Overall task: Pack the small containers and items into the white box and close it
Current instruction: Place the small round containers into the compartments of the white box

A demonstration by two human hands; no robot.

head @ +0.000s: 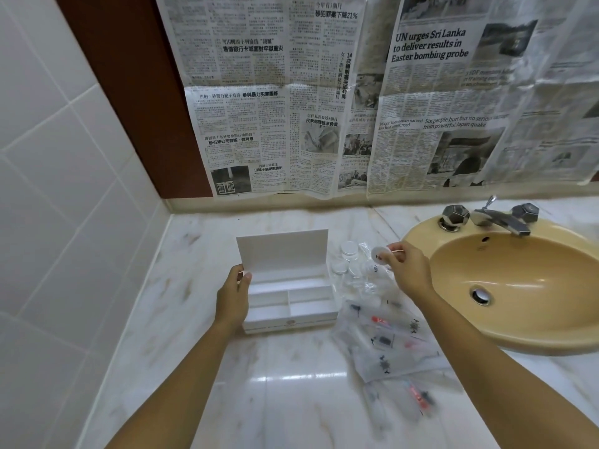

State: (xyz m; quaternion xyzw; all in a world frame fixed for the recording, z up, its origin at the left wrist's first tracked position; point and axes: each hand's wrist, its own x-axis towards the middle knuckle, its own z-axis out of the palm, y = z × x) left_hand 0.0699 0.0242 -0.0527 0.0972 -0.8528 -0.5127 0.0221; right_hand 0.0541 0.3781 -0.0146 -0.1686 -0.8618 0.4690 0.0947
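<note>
The white box (293, 314) stands open on the marble counter, its lid upright at the back and its divided compartments bare. My left hand (234, 296) grips the box's left end, thumb on the rim. Right of the box lies a cluster of small clear containers with white lids (348, 262). Above them my right hand (406, 265) pinches one small round white-lidded container (378, 254). Clear plastic packets with printed items (384, 338) lie in front of the cluster.
A beige sink (518, 286) with a metal tap (500, 218) sits at the right. Newspaper sheets (324, 92) hang on the back wall. A white tiled wall (58, 189) borders the counter at the left. Another packet (415, 395) lies nearer me.
</note>
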